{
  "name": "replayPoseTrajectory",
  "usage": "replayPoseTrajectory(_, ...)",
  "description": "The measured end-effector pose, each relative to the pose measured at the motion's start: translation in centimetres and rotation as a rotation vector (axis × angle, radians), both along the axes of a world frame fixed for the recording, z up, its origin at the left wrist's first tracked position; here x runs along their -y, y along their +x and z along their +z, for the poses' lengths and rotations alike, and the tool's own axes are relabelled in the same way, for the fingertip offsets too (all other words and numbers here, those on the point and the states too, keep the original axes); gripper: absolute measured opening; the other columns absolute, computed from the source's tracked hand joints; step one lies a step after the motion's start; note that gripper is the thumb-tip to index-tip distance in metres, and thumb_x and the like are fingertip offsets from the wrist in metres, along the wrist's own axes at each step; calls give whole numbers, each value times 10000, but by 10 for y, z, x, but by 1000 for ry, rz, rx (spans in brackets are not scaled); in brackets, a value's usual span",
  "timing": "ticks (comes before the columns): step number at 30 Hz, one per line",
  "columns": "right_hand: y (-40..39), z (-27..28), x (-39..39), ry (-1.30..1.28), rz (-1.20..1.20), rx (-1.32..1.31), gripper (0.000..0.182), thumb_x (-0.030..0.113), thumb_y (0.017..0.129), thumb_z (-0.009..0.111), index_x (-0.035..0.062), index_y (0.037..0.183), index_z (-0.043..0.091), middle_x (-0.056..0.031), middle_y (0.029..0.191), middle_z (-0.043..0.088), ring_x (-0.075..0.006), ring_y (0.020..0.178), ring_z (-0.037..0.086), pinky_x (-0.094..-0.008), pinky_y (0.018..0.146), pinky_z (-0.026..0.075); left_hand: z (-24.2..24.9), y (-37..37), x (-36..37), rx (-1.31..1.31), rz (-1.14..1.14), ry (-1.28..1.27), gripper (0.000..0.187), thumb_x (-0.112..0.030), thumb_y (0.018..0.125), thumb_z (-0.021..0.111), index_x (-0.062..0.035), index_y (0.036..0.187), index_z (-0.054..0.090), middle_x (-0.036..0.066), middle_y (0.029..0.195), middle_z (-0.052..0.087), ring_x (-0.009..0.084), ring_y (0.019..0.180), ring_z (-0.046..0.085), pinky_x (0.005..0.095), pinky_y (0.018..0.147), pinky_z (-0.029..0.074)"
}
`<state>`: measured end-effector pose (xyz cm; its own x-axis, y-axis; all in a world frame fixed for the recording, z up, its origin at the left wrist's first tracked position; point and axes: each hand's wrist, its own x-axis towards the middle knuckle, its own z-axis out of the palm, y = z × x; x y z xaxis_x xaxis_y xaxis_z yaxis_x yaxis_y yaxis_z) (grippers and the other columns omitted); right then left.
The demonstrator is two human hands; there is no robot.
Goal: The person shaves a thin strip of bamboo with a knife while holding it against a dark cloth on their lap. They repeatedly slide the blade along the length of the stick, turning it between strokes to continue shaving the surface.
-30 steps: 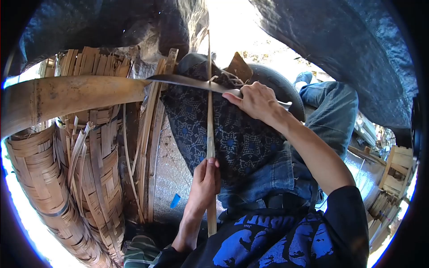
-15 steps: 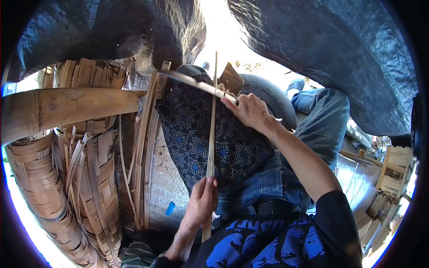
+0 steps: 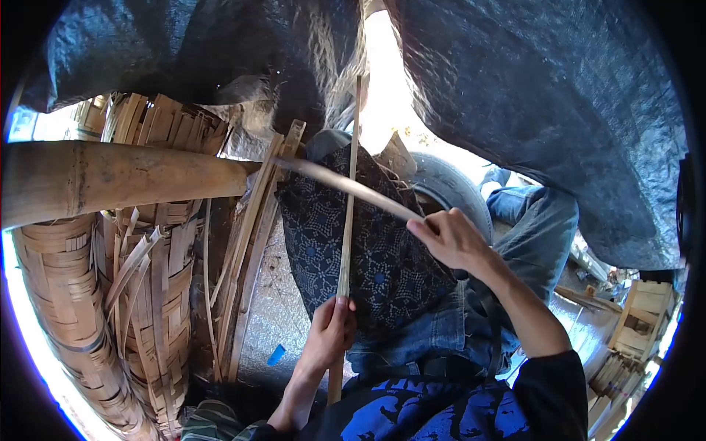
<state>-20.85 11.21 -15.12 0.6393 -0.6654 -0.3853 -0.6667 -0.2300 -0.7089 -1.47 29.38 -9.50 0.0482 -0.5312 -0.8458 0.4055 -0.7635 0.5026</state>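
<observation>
My left hand [image 3: 329,332] is closed around the lower part of a long, pale bamboo strip [image 3: 348,242], which stands nearly upright in view over my lap. My right hand [image 3: 450,239] grips a long-handled knife [image 3: 368,195] by its pale end. Smeared by motion, the knife slants up to the left, its darker, thin end reaching past the strip. It crosses the strip in this view, above my left hand. Under both lies a dark patterned cloth [image 3: 316,246] spread over my leg.
A thick bamboo pole [image 3: 132,174] juts in from the left above woven bamboo baskets [image 3: 62,287]. Split bamboo lengths [image 3: 246,250] lean beside the cloth. Beyond my right hand is a tyre [image 3: 456,187]. Dark tarpaulin [image 3: 544,110] hangs overhead; a blue scrap [image 3: 276,355] lies on the floor.
My right hand has drawn the knife down and to the right, toward my body, so more of the knife's length shows left of the hand. My left hand keeps its hold on the strip.
</observation>
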Motion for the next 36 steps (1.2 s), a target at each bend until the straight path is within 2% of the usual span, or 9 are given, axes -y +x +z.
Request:
replayPoseTrajectory(5,-4,-70,-23,-733,54,198,365,405,891,570,79,791,701,-60,395,414,-177,298,397,-307,275,315,-9,-4,-4,135,-58,-5,297,-340,997,363,-83,888,463,-56,572,365,31,423,334,195,382,275)
replayPoseTrajectory(6,3,-69,-24,-1058,134,154,509,437,870,590,43,550,546,-62,387,409,-187,304,421,-317,275,338,-9,-5,-9,197,-77,-16,299,-337,998,362,-84,877,464,-55,572,375,31,426,342,195,386,280)
replayPoseTrajectory(11,8,-69,-27,-756,32,68,587,493,853,586,67,471,456,-61,368,405,-217,319,469,-331,298,386,7,-11,-25,262,-113,5,296,-308,1000,356,-78,849,466,-53,566,390,35,432,358,202,393,287)
replayPoseTrajectory(13,7,-58,-23,-482,28,9,403,367,868,618,10,683,586,-37,486,367,-193,406,357,-350,362,315,9,-13,-28,304,-118,3,296,-300,1000,355,-71,849,466,-53,562,389,37,434,362,205,396,297)
replayPoseTrajectory(20,10,-52,-18,-663,-39,92,545,460,829,633,56,511,451,-75,432,377,-245,375,395,-376,364,340,9,-9,-30,339,-154,9,349,-325,998,351,-52,824,479,-28,564,421,53,445,399,212,410,321)
replayPoseTrajectory(22,6,-53,-10,-758,0,129,696,592,868,480,42,441,457,-97,396,446,-221,362,500,-370,355,418,-1,3,-16,209,-174,-102,439,-394,990,336,-52,764,492,-9,561,453,66,444,414,224,411,330)
replayPoseTrajectory(33,-3,-62,-3,-602,-63,-21,628,441,909,522,28,440,455,-97,348,403,-229,281,443,-348,310,404,1,-7,-12,428,-312,-52,526,-429,985,338,-55,633,454,2,451,394,84,376,404,242,375,326)
replayPoseTrajectory(35,-5,-65,-5,-667,-16,82,578,425,926,499,15,522,555,-81,354,390,-204,273,399,-354,294,351,4,-7,-15,397,-288,-30,526,-429,985,337,-53,636,455,4,455,402,86,376,414,243,370,330)
replayPoseTrajectory(36,-6,-63,-10,-710,96,116,370,333,925,526,12,756,597,-83,404,368,-197,312,366,-357,318,318,5,-8,-15,389,-264,-26,525,-430,984,341,-52,638,456,2,456,404,87,376,416,243,370,331)
